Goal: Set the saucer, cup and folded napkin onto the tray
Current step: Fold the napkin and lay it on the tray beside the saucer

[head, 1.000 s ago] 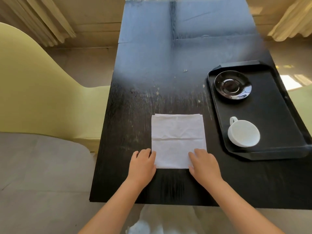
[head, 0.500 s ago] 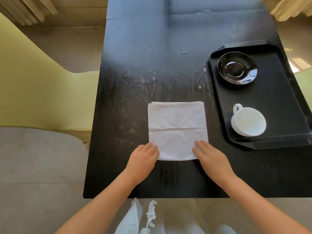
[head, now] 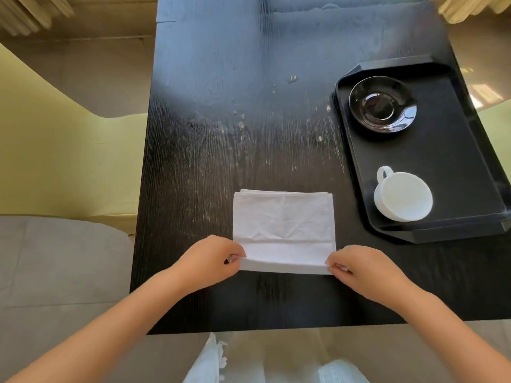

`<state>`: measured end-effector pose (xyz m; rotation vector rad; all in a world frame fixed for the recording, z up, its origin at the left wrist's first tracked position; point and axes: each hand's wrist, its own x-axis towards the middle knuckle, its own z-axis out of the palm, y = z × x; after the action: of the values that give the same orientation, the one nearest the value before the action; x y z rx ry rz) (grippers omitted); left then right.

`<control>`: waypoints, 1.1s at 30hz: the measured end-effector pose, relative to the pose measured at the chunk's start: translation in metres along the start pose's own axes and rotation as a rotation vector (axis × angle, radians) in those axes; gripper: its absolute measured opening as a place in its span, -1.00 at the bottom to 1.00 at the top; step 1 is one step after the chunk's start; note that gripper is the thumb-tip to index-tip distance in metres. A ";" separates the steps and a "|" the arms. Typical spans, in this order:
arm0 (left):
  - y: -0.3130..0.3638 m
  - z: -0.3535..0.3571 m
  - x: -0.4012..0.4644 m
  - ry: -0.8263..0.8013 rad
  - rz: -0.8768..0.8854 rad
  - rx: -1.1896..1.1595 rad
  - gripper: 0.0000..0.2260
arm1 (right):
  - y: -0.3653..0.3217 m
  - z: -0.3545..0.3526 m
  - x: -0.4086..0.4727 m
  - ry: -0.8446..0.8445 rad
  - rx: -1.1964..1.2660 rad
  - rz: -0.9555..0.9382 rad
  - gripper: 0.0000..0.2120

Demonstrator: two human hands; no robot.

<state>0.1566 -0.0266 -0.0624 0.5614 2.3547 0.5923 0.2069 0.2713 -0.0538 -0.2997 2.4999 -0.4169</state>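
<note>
A white napkin (head: 283,225) lies flat on the black table, left of the black tray (head: 453,167). My left hand (head: 210,261) pinches the napkin's near left corner and my right hand (head: 365,272) pinches its near right corner. The near edge is lifted slightly off the table. On the tray, a black saucer (head: 383,105) sits at the far end. A white cup (head: 402,200) lies toward the near end, its handle pointing up and left.
The black wooden table (head: 249,120) has pale specks and scuffs in its middle. A yellow-green chair (head: 55,150) stands at the left. The table's near edge runs just below my wrists. Curtains hang in both far corners.
My hands went from resting flat on the napkin's near corners to pinching them, and the near edge has risen. The view has tilted further down.
</note>
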 end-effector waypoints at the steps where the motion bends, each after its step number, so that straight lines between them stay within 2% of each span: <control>1: 0.000 -0.007 0.003 0.027 -0.002 -0.022 -0.78 | 0.000 -0.007 0.003 0.047 0.042 0.010 -0.87; 5: -0.004 -0.031 0.023 0.227 -0.022 -0.102 -0.83 | -0.002 -0.032 0.020 0.249 0.157 0.057 -0.91; 10: -0.009 -0.036 0.056 0.430 -0.053 -0.119 -0.85 | 0.000 -0.042 0.059 0.427 0.101 0.087 -0.90; 16: -0.002 -0.017 0.080 0.732 -0.109 -0.167 -0.56 | -0.006 -0.023 0.085 0.666 0.058 0.115 -0.69; 19: 0.010 0.009 0.077 0.676 -0.050 0.053 -0.52 | -0.020 0.007 0.084 0.651 -0.054 0.092 -0.58; 23: 0.022 0.045 0.084 0.434 0.084 0.337 -0.51 | -0.032 0.037 0.092 0.503 -0.113 0.106 -0.51; 27: 0.015 0.061 0.099 0.343 0.097 0.378 -0.52 | -0.031 0.048 0.105 0.390 -0.135 0.137 -0.47; 33: -0.010 0.058 0.094 0.308 0.026 0.466 -0.45 | 0.002 0.053 0.097 0.369 -0.172 0.134 -0.41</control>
<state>0.1263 0.0304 -0.1529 0.7484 2.8028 0.1381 0.1592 0.2322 -0.1453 -0.1285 2.9046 -0.2166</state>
